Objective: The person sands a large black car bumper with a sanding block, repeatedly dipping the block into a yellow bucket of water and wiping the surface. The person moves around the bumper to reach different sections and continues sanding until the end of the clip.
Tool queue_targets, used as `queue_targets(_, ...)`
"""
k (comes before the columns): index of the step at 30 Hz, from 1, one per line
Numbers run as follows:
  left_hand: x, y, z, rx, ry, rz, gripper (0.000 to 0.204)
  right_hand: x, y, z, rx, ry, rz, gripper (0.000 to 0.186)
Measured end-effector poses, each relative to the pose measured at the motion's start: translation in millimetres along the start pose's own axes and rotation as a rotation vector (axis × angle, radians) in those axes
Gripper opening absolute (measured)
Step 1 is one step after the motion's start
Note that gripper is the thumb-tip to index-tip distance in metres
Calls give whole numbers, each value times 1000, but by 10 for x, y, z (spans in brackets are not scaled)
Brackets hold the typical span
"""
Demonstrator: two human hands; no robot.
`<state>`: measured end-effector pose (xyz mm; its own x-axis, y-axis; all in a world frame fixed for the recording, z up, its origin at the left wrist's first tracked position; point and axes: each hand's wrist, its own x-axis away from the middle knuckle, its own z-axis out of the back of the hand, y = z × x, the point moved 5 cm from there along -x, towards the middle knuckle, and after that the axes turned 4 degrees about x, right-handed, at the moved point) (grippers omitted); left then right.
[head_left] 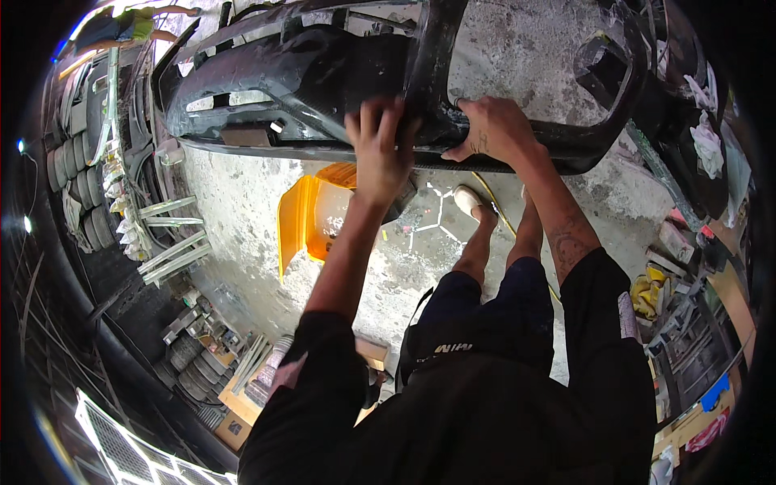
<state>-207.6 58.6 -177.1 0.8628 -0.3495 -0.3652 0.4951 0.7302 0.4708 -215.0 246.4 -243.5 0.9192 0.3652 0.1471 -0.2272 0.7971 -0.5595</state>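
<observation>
A large black car bumper (339, 73) spans the top of the view in front of me, with openings and dusty, scuffed patches on its surface. My right hand (495, 129) grips its near edge, right of the middle, with the thumb on the near side and the fingers over the top. Just to the left, my left hand (380, 145) is at the bumper with bent fingers. Motion blurs those fingers, and whether anything lies under them is hidden. A small brown block (246, 136) and a little white piece (277, 126) sit on the bumper's left part.
An orange curved plastic part (297, 214) stands on the stained concrete floor (242, 202) below the bumper. Metal bars (174, 250) jut out at the left. Another dark car part (687, 137) lies at the right, near clutter and yellow cloth (649, 291). Another person (121, 28) is at the far left.
</observation>
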Motion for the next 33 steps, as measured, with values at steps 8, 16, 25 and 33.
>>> queue_targets(8, -41, -32, -156, -35, 16, -12, 34, -9, 2, -29, 20, -40, 1, 84)
queue_targets(16, -545, -23, -160, -73, 51, -139, 37, -108, -108, -28, -44, -37, 8, 81)
queue_targets(25, -500, -192, 18, -36, 78, -123, 35, -75, -170, -8, 41, 16, 31, 79)
queue_targets(33, 604, -97, 343, 11, 75, 128, 42, -19, -113, 32, 104, 27, -28, 80)
